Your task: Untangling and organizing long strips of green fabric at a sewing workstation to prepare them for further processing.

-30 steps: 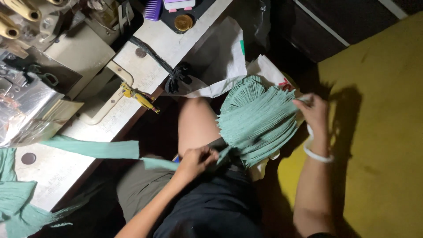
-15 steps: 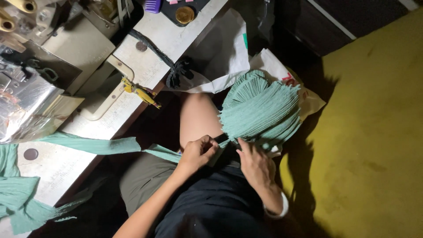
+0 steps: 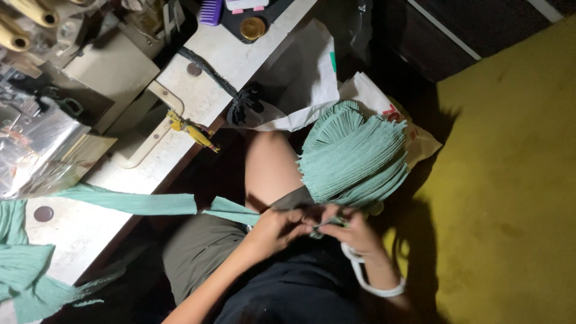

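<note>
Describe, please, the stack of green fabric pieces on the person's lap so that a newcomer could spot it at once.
Start at the pale sewing table and move right, past the white plastic bag, to the person's bare knee. The fanned stack of mint-green strips lies just above both hands. Unlike the single long green strip trailing to the table, it is thick and layered.

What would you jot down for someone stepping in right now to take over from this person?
Left hand: pinching the end of the green fabric strip over the lap.
Right hand: meeting the left, fingers on the same strip end just below the stack of green fabric pieces; exact grip blurred.
The stack rests on the knee, over a white bag.
The strip runs left across the worktable to more green fabric at its edge.
Done: one strip already lies on the table.
Left: the stack looks full, so most pieces appear unhandled.
</note>
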